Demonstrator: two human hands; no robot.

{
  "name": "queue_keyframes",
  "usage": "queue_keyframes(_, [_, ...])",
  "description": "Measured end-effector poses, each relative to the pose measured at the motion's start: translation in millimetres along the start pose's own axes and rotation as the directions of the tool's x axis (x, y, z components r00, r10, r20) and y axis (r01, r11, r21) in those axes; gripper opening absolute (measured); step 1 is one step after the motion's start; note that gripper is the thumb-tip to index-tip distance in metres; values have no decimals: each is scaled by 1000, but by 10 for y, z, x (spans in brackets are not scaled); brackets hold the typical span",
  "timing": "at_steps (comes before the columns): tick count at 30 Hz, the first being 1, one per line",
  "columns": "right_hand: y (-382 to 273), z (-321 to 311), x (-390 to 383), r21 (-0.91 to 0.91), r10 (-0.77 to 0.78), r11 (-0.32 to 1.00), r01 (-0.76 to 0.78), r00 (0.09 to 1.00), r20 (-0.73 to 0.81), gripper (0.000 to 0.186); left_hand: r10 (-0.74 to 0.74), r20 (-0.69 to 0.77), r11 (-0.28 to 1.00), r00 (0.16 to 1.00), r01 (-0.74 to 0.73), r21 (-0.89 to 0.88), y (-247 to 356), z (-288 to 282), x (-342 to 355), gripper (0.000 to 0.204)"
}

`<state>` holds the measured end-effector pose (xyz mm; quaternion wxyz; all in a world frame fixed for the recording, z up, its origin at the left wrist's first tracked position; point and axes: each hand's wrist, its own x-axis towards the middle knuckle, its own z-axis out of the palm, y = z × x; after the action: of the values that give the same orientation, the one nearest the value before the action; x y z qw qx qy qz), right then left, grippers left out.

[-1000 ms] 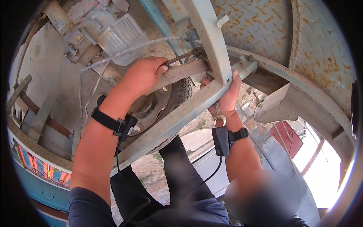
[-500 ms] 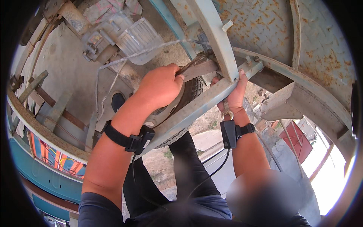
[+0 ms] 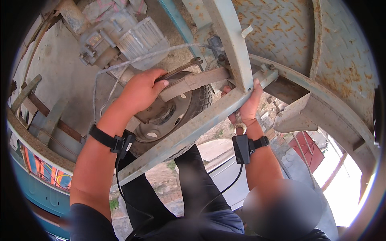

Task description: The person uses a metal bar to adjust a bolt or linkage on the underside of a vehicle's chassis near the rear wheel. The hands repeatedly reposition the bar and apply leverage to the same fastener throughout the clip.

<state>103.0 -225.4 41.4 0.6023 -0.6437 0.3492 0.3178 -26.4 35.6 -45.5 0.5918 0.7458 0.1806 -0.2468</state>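
Note:
In my left hand (image 3: 145,89), closed, is a metal wrench (image 3: 179,69). Its open jaw points up and to the right, apart from the bolts (image 3: 222,60) by the upright post. Just below the wrench runs a flat steel spring bar (image 3: 196,81). My right hand (image 3: 250,105) wraps around the pale blue frame beam (image 3: 201,121) near its corner, thumb on top. A second wrench is in that hand, its ring end (image 3: 240,127) showing by the wrist. The beam hides its other end and some of my fingers.
A wheel with a treaded tire (image 3: 193,105) sits behind the beam. A finned motor (image 3: 140,42) and a grey corrugated conduit (image 3: 155,55) lie at the upper left. Rusty tread plate (image 3: 277,32) covers the upper right. A red panel (image 3: 307,148) stands lower right.
My left hand has moved left, and its wrench has come away from the bolts, so the jaw now shows. My right hand stays at the beam corner.

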Motion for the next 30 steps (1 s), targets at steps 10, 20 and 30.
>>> queue_keyframes(10, [-27, -87, 3, -155, -15, 988, 27, 997, 81, 82, 83, 42, 989, 996, -77, -127, 70, 215, 320, 31])
queue_keyframes(20, [-12, -61, 7, -131, -28, 991, 36, 998, 62, 85, 65, 27, 978, 998, -58, -199, -30, 407, 513, 29])
queue_keyframes(30, [13, -17, 2, -90, -27, 996, 28, 1000, 14, 85, 60, -15, 982, 998, -61, -180, -134, 617, 786, 28])
